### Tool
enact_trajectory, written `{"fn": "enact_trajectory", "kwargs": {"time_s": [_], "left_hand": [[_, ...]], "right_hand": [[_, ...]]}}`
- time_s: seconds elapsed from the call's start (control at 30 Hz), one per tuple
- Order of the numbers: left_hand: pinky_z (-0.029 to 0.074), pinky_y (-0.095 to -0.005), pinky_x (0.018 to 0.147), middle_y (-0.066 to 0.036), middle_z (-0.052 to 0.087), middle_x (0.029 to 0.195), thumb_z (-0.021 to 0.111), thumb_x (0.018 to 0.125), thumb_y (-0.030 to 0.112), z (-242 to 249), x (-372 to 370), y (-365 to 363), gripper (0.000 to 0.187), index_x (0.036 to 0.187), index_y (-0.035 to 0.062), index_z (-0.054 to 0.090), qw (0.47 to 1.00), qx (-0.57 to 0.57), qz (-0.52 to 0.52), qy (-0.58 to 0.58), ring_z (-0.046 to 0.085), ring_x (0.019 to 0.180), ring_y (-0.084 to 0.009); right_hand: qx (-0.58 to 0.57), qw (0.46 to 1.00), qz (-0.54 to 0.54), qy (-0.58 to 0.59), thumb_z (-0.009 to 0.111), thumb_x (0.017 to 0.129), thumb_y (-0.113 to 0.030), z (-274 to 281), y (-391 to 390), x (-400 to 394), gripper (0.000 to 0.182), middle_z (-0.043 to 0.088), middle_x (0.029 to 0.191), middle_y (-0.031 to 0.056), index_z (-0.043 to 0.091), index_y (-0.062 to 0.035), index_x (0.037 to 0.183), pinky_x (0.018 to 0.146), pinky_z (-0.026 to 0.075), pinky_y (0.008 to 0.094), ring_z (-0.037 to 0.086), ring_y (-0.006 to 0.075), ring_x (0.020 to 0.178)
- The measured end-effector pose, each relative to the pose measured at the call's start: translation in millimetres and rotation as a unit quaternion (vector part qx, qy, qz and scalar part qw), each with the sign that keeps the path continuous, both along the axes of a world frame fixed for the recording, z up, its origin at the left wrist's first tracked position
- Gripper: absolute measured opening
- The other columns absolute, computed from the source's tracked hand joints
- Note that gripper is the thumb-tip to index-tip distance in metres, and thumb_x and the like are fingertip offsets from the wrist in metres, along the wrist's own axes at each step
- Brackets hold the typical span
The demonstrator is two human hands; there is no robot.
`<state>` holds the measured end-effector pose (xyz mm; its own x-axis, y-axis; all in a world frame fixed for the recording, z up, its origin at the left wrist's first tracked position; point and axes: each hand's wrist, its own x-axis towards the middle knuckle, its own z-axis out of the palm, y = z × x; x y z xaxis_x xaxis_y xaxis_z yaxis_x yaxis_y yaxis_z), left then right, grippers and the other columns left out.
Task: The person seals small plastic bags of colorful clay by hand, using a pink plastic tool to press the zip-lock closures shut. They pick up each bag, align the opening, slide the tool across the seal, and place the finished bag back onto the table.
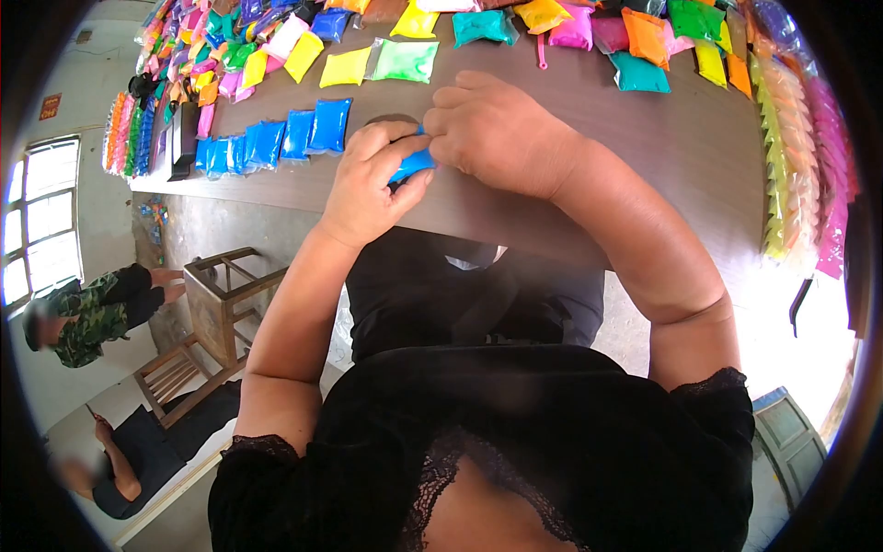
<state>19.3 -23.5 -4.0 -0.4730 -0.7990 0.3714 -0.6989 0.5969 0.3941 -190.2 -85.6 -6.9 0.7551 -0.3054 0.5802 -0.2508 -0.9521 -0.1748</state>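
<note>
A small blue packet [414,166] is between my two hands above the front part of the table. My left hand [368,175] is closed around it, thumb below and fingers over the top. The curled fingers of my right hand [497,129] pinch at its right end; the fingertips are partly hidden. Just left of my left hand lies a row of several blue packets [265,144], side by side and partly overlapping. Beyond my hands are a light green packet [405,61] and a yellow packet [345,68].
Heaps of coloured packets [212,60] cover the table's [589,120] far side. Strips of joined packets [793,156] hang at the right edge, others [129,133] at the left. A wooden chair [216,313] and two people are at left. A pink stick [542,53] lies ahead.
</note>
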Motion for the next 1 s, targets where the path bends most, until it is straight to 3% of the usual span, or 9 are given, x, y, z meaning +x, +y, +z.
{"fn": "enact_trajectory", "kwargs": {"time_s": [0.07, 0.17, 0.23, 0.3, 0.37, 0.67, 1.0], "left_hand": [[0.046, -0.0402, 0.088, -0.009, 0.061, 0.108, 0.077, 0.070, 0.010, 0, 0, 0, 0.035, 0.103, 0.0067, 0.066, 1.000, -0.008, -0.006, -0.001, 0.059, 0.102, -0.0298], [0.046, -0.0408, 0.088, -0.008, 0.061, 0.109, 0.076, 0.070, 0.011, 3, -1, -2, 0.034, 0.102, 0.0078, 0.067, 0.999, -0.015, -0.032, -0.013, 0.059, 0.102, -0.0296], [0.046, -0.0412, 0.088, -0.008, 0.062, 0.108, 0.076, 0.071, 0.013, 1, 0, -1, 0.033, 0.102, 0.0085, 0.067, 0.999, -0.012, -0.030, -0.020, 0.059, 0.101, -0.0296], [0.046, -0.0413, 0.088, -0.008, 0.062, 0.108, 0.076, 0.071, 0.014, 1, 1, -1, 0.033, 0.102, 0.0085, 0.067, 0.999, -0.017, -0.029, -0.017, 0.059, 0.101, -0.0296], [0.047, -0.0413, 0.087, -0.008, 0.062, 0.107, 0.076, 0.071, 0.014, -1, 1, -1, 0.033, 0.102, 0.0084, 0.066, 0.999, -0.020, -0.030, -0.015, 0.059, 0.101, -0.0297], [0.047, -0.0398, 0.087, -0.010, 0.063, 0.104, 0.078, 0.069, 0.014, 1, -1, 3, 0.032, 0.099, 0.0061, 0.068, 1.000, -0.023, 0.006, -0.014, 0.060, 0.098, -0.0309], [0.046, -0.0403, 0.085, -0.006, 0.061, 0.101, 0.080, 0.067, 0.015, -1, -1, 2, 0.035, 0.099, 0.0104, 0.066, 0.999, -0.031, 0.006, -0.024, 0.060, 0.096, -0.0281]], "right_hand": [[-0.007, 1.000, 0.002, 0.012, 0.062, 0.068, -0.015, 4, 0, -2, 0.002, 0.055, 0.076, -0.0006, 0.061, -0.0138, 0.066, 0.078, 0.043, 0.0316, 0.054, 0.0186, 0.081], [0.064, 0.993, 0.029, 0.094, 0.067, 0.073, -0.014, 10, -5, -13, 0.004, 0.065, 0.085, -0.0007, 0.070, -0.0152, 0.073, 0.089, 0.044, 0.0346, 0.060, 0.0197, 0.093], [0.247, 0.966, 0.080, -0.006, 0.069, 0.075, -0.016, 7, -13, -23, 0.005, 0.065, 0.085, -0.0002, 0.072, -0.0151, 0.079, 0.086, 0.046, 0.0353, 0.061, 0.0224, 0.092], [0.231, 0.971, 0.061, -0.014, 0.070, 0.077, -0.017, 5, -20, -28, 0.008, 0.066, 0.084, 0.0008, 0.073, -0.0147, 0.084, 0.082, 0.048, 0.0359, 0.061, 0.0239, 0.091], [0.190, 0.980, -0.020, -0.062, 0.074, 0.073, -0.012, 5, -19, -29, 0.007, 0.063, 0.079, 0.0042, 0.071, -0.0109, 0.079, 0.072, 0.048, 0.0381, 0.060, 0.0261, 0.079], [0.147, 0.989, -0.037, 0.001, 0.066, 0.076, -0.011, 0, -3, -17, 0.003, 0.061, 0.076, 0.0023, 0.069, -0.0129, 0.076, 0.071, 0.048, 0.0405, 0.060, 0.0257, 0.080], [0.148, 0.987, -0.063, 0.017, 0.066, 0.076, -0.013, -4, -2, -15, 0.004, 0.061, 0.077, 0.0014, 0.069, -0.0133, 0.078, 0.071, 0.049, 0.0404, 0.059, 0.0255, 0.082]]}}
